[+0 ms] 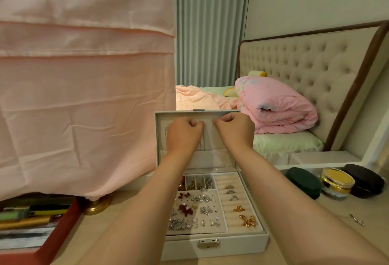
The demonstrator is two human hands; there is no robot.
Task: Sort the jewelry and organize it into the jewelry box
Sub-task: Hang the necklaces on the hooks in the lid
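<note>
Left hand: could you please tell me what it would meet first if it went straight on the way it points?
The left hand, fingers curled, points at the upright jewelry box lid, so it would probably meet the lid's inner lining first. How near it already is cannot be judged from this view.

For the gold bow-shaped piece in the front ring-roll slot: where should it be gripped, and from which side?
Pinch the gold bow across its raised wings, coming straight down from above. Its lower part seems tucked between the cushion rolls, and the jewelry box wall runs close on its right and front, so a sideways approach looks blocked.
</note>
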